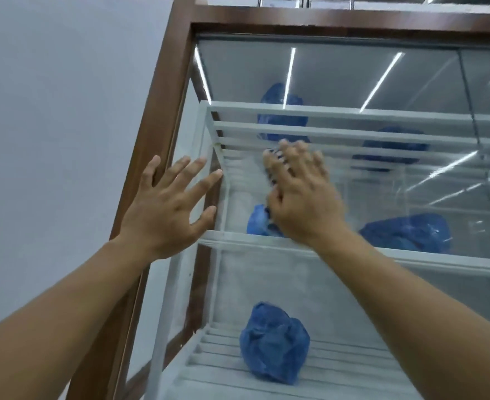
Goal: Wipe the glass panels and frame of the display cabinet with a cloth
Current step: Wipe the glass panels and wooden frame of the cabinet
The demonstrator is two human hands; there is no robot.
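Note:
The display cabinet has a brown wooden frame (157, 111) and a front glass panel (382, 82) that reflects ceiling lights. My left hand (165, 212) lies spread with straight fingers across the left post and the edge of the glass. My right hand (301, 192) presses flat on the glass at mid height and is blurred. A dark cloth (272, 168) peeks out under its fingertips; most of it is hidden by the palm. I cannot tell whether the blue lump (256, 222) by the thumb is cloth or a bag inside.
Behind the glass, white slatted shelves (353, 255) carry several crumpled blue bags, one low down (275, 345) and one at the right (408, 232). A plain pale wall (50, 111) runs along the cabinet's left side. A second glass pane (489, 90) overlaps at the right.

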